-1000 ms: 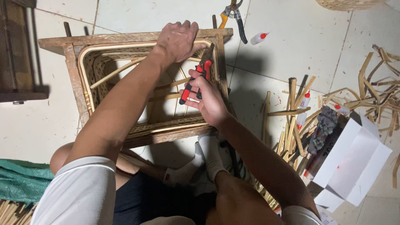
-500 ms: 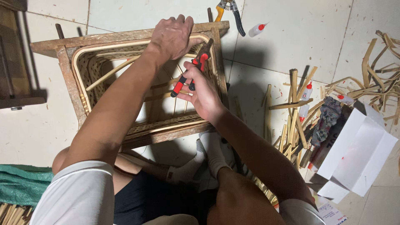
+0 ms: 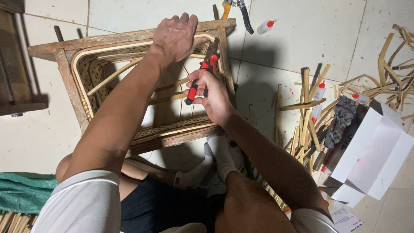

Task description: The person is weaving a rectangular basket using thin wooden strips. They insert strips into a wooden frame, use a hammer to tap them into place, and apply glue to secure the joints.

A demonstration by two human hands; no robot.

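Note:
A wooden stool frame [image 3: 64, 82] with woven cane panels lies on its side on the tiled floor in front of me. My left hand [image 3: 174, 36] grips its far top rail. My right hand [image 3: 211, 95] holds red-and-black pliers [image 3: 202, 75], whose jaws point up at the frame's right post near the pale cane strip lining the inside. Thin cane rods cross the inside of the frame under my hands.
Orange-handled cutters [image 3: 235, 11] and a small glue bottle [image 3: 264, 26] lie beyond the frame. Cane offcuts [image 3: 306, 112], more glue bottles and a white open box [image 3: 375, 151] crowd the right. Dark wooden furniture [image 3: 17, 64] stands left, green cloth [image 3: 21, 192] lower left.
My right hand has carried the pliers up and to the right, from the middle of the frame's inside to its right post. My left hand stays on the top rail.

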